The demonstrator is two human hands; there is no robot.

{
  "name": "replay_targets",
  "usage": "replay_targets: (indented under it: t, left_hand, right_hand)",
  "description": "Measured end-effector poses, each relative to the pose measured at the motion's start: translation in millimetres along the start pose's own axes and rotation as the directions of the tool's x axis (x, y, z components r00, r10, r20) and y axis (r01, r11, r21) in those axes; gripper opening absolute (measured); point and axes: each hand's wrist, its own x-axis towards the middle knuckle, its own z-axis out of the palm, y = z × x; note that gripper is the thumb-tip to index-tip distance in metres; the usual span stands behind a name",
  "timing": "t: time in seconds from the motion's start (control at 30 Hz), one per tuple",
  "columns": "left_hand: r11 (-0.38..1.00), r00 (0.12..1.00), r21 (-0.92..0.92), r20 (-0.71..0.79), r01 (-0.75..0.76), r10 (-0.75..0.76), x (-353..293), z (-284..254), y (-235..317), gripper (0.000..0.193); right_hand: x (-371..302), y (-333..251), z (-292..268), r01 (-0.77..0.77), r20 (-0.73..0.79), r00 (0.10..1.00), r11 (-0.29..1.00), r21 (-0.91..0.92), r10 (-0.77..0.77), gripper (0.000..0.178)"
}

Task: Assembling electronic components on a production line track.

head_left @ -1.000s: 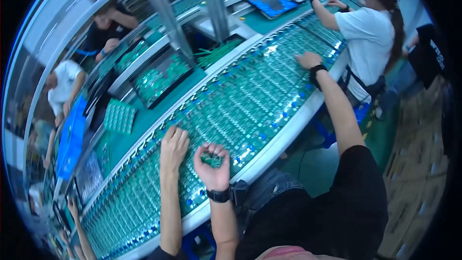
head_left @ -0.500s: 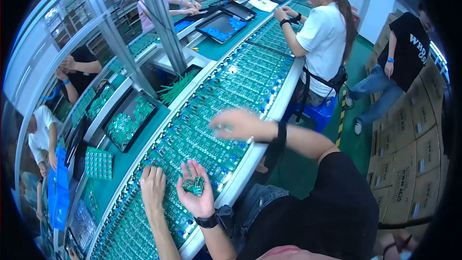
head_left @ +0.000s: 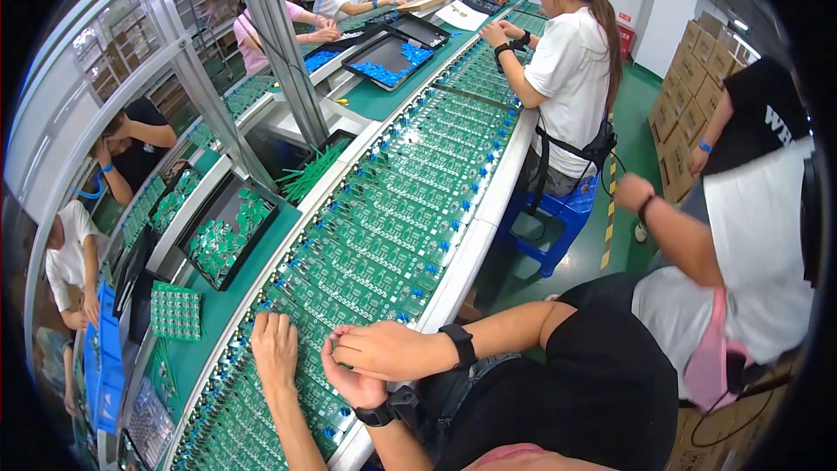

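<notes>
My left hand [head_left: 347, 384], with a dark watch at its wrist, is turned palm up and cupped over the near edge of the board line. Across its palm lies my right hand [head_left: 381, 350], black band on the wrist, its fingers bent in toward the left fingers. The small green circuit boards seen in the left palm earlier are hidden behind the right hand. Beneath both hands run rows of green circuit boards [head_left: 377, 225], fitted with blue parts along the edges. Another person's hand [head_left: 275, 342] is just to the left, fingers curled down onto the boards' far edge.
Across the line stand a black tray [head_left: 225, 283] of small boards, a stacked panel of boards [head_left: 175, 310], green strips [head_left: 314, 170] and a tray of blue parts [head_left: 347, 65]. A metal post [head_left: 277, 44] rises there. On the right are a co-worker [head_left: 571, 78], a blue stool [head_left: 558, 227] and cartons [head_left: 689, 105].
My right hand has come back from over the middle of the boards to my left palm, covering it. A person in light clothing has appeared at right; the neighbour's hand is nearly still.
</notes>
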Motion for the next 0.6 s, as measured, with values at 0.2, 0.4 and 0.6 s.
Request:
replay_targets:
  t: [0.2,0.4,0.6]
  left_hand:
    - [0.999,0.997,-0.025,-0.071,-0.037,0.035,-1.6,9.9,-3.7,0.008]
    - [0.995,0.986,-0.037,-0.147,-0.088,0.081,-5.4,17.1,-6.3,0.009]
    - [0.997,0.988,-0.037,-0.145,-0.066,0.060,-5.0,8.1,-8.1,0.012]
  right_hand:
    - [-1.9,-4.2,-1.4,-0.007,-0.091,0.996,0.997,0.079,0.014,0.013]
    - [-0.8,-1.7,9.0,0.018,-0.168,0.986,0.995,0.102,0.000,0.009]
    - [-4.9,-6.1,1.1,-0.122,-0.010,0.992,0.979,0.165,0.125,0.008]
